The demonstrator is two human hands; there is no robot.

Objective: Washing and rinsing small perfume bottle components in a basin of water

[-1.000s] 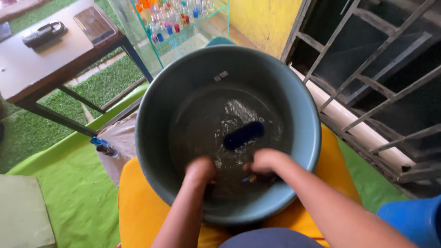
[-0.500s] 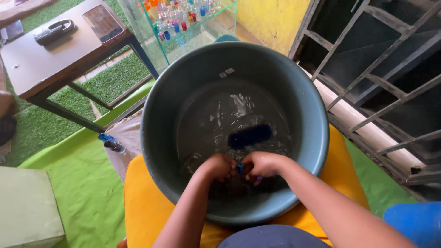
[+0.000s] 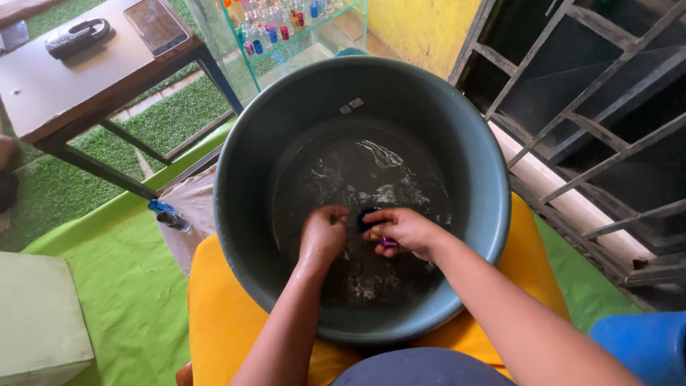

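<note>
A large grey-blue plastic basin (image 3: 250, 143) holds shallow soapy water and rests on a yellow surface (image 3: 214, 314). Both my hands are down in the water near the front of the basin. My right hand (image 3: 404, 230) grips a dark blue object (image 3: 368, 216), only its tip showing, with something small and purple (image 3: 388, 242) under the fingers. My left hand (image 3: 323, 232) is curled closed beside it, touching the blue object's left end. What the left hand holds under the water is hidden.
A brown table (image 3: 78, 78) with a tablet (image 3: 156, 26) and a dark case (image 3: 77, 36) stands at upper left. A glass shelf of small bottles (image 3: 275, 25) is behind the basin. Metal bars (image 3: 600, 121) run along the right. A green mat (image 3: 121, 286), a pale block (image 3: 39, 322) and a small bottle (image 3: 168, 214) lie left.
The blue object floated free mid-basin; now my right hand has taken hold of it. Both hands came together and rose slightly in the water.
</note>
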